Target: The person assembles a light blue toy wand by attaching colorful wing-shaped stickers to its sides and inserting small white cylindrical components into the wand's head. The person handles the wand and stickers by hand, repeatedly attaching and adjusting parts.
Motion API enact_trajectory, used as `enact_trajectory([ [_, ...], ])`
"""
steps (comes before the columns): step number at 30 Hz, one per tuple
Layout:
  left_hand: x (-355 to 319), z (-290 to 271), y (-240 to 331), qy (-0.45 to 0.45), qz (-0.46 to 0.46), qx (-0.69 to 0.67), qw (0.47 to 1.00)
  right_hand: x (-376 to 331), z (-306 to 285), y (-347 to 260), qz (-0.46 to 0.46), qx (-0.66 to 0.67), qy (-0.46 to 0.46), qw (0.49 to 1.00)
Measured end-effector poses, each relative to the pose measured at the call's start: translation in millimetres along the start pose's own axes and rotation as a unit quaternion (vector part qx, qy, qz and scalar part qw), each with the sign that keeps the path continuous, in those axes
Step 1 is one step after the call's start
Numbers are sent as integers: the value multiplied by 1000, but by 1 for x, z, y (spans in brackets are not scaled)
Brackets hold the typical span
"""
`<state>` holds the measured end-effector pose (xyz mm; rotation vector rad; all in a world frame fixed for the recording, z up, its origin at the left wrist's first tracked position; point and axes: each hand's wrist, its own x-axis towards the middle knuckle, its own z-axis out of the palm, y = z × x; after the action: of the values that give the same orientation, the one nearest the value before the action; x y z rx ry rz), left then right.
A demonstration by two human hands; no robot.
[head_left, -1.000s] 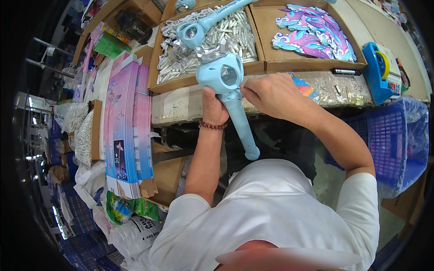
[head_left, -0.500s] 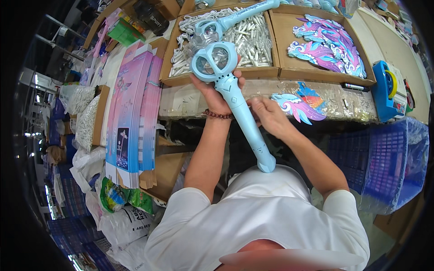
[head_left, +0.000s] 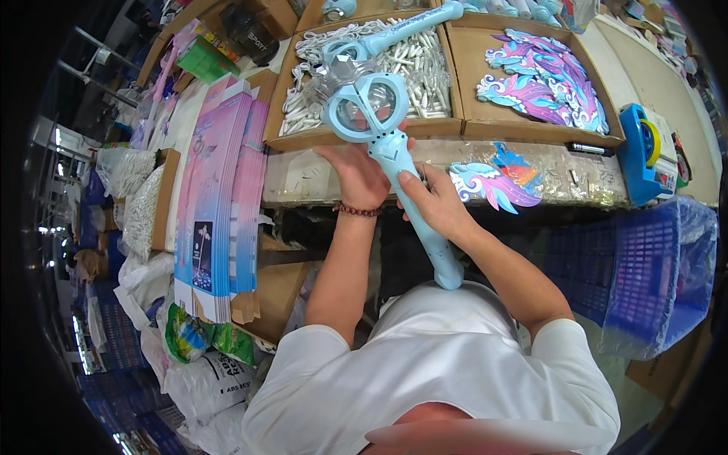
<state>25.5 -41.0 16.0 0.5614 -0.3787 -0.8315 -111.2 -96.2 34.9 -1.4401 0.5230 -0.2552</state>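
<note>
A light-blue toy wand (head_left: 415, 193) slants across the middle, its round, clear-windowed head (head_left: 369, 106) at the far end and its butt against my white shirt. My right hand (head_left: 438, 199) is wrapped round the handle, thumb on top. Just under the wand's head, my left hand (head_left: 360, 174) is opened out, palm up and thumb spread to the left; its other fingers pass partly behind the wand. To the right of my right hand, a pink, purple and blue wing-shaped piece (head_left: 497, 184) lies on the taped bench edge. Another light-blue wand (head_left: 394, 32) rests across the box beyond.
A cardboard box (head_left: 364, 136) holds white cords and small white sticks. Beside it, another box (head_left: 462, 83) contains wing pieces. Folded printed cartons (head_left: 212, 205) stand at left. At right are a blue tape dispenser (head_left: 641, 155), a marker (head_left: 590, 149) and blue plastic crates (head_left: 644, 265).
My right hand has closed round the wand's handle from beside it. My left hand has loosened from the wand's neck, its thumb swinging out to the left.
</note>
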Motion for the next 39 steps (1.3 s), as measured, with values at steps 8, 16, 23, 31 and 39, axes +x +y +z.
enact_trajectory([
  [8, -11, -10, -9, -48, -53, -28, 997, 2, -1, 6, -15, -18, 26, 999],
  [16, 24, -8, 4, -100, -20, -37, 994, -1, 2, 9, -31, 35, -31, 998],
  [23, 4, -4, -9, -182, -67, -73, 978, -3, -3, 30, -139, -56, 12, 989],
  [31, -8, -12, -17, -161, -71, -123, 977, -14, -2, 24, -101, -40, 13, 994],
  [39, 19, -12, -4, -123, -52, -115, 984, -11, -3, 36, -109, -3, -17, 994],
])
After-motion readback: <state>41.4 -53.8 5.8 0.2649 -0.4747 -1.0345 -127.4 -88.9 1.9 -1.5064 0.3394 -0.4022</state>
